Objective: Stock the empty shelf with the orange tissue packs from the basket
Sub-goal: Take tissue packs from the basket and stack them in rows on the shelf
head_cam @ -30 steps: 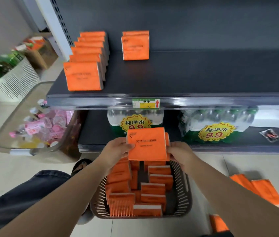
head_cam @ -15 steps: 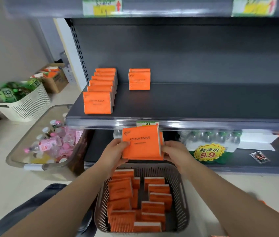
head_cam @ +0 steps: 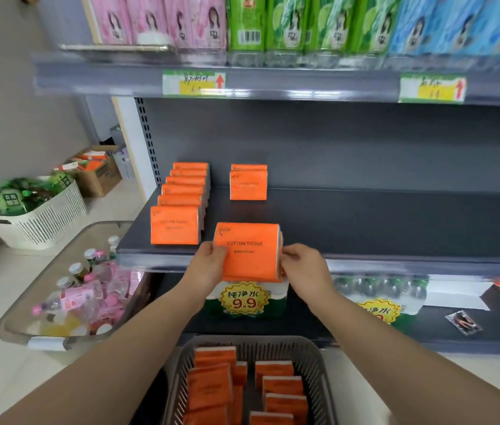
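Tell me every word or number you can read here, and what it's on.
"COTTON TISSUE": held pack; the smaller line beneath is unreadable.
"纯净水 9.9": yellow sticker on the water bottles.
Price tags on the upper rail: handwriting too blurred.
Shelf packs: print too faint to be sure.

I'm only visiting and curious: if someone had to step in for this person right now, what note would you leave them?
Hands: the left hand and right hand both grip one orange tissue pack by its sides, perhaps with a second behind it. It is upright at the front edge of the shelf and not yet set down.
Done: a row of six packs stands at the shelf's left end, and a second row is begun at the back.
Left: set the held pack in front of the second row, then fetch the spare packs from the basket.
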